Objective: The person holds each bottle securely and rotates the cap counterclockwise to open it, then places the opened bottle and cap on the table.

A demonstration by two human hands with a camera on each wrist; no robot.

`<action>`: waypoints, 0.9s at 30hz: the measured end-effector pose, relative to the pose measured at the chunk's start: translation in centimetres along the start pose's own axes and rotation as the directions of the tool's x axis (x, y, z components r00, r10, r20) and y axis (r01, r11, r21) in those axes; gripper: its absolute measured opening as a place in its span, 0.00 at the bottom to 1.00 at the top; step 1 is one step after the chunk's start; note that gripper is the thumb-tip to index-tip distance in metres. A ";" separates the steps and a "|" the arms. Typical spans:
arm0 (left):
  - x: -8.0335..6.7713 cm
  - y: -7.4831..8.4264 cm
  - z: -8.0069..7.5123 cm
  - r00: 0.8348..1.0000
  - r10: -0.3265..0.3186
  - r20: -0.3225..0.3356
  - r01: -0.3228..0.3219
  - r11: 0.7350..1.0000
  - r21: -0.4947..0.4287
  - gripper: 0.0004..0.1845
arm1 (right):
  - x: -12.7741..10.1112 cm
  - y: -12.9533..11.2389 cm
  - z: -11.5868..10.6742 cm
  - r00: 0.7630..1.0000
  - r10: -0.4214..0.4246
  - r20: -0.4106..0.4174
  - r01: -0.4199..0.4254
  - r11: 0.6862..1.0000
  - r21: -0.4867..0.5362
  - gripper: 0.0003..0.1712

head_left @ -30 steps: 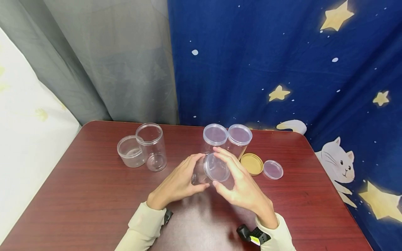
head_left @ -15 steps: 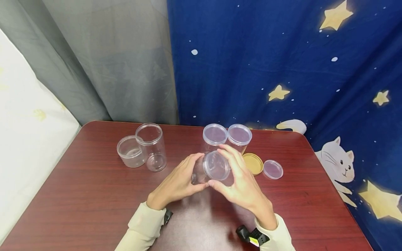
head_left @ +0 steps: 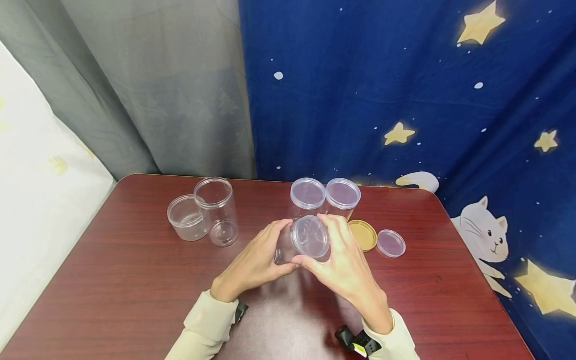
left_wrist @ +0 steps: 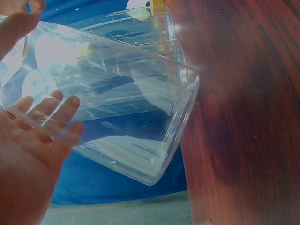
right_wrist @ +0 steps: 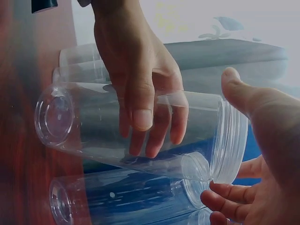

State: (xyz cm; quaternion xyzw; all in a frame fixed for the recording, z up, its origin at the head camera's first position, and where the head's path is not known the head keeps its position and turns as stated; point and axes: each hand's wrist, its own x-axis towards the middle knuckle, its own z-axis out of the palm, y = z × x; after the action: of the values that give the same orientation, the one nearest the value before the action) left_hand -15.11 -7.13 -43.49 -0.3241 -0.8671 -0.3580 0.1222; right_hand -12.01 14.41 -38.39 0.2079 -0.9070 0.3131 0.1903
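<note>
The left hand grasps the clear jar, tilted on its side just above the middle of the tabletop; it should hold the body steady. The right hand grips the lid at the jar's mouth and should keep it square while turning. Since a second ago, the right fingers have wrapped further round the lid.

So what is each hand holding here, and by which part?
Left hand grips the tilted clear jar around its body; right hand holds the clear lid on the jar's mouth by its rim.
</note>
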 end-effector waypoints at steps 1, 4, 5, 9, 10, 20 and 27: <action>0.0 0.0 0.0 1.000 0.001 0.001 -0.001 1.000 -0.003 0.47 | 0.0 0.0 0.0 1.000 0.000 -0.001 0.000 1.000 0.001 0.51; 0.0 0.0 0.0 1.000 0.014 -0.003 -0.014 1.000 -0.015 0.46 | 0.0 -0.1 -0.1 1.000 -0.005 -0.003 0.005 1.000 0.015 0.51; 0.0 0.0 0.0 1.000 0.018 -0.003 -0.018 1.000 -0.018 0.46 | 0.0 -0.1 -0.1 1.000 -0.008 -0.005 0.008 1.000 0.020 0.51; 0.0 0.0 0.0 0.999 0.034 -0.011 -0.034 0.999 -0.033 0.45 | 0.0 -0.2 -0.2 0.999 -0.028 -0.015 0.029 0.999 0.045 0.49; 0.0 0.0 0.0 0.999 0.034 -0.012 -0.035 0.999 -0.036 0.46 | 0.0 -0.3 -0.2 0.999 -0.035 -0.018 0.036 0.998 0.052 0.49; 0.0 0.3 0.0 1.000 -0.008 0.006 0.009 0.997 -0.071 0.47 | 0.0 -0.6 -0.3 0.995 -0.095 -0.021 0.097 0.985 0.140 0.45; -0.1 0.3 -0.1 1.000 -0.024 0.015 0.026 0.996 -0.090 0.47 | 0.1 -0.6 -0.5 0.992 -0.124 0.024 0.116 0.968 0.224 0.44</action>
State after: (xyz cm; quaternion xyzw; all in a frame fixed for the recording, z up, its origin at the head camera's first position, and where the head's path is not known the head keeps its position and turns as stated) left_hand -14.83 -7.05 -43.30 -0.3208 -0.8549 -0.3959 0.0970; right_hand -11.72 14.22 -37.68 0.2883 -0.8555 0.3962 0.1673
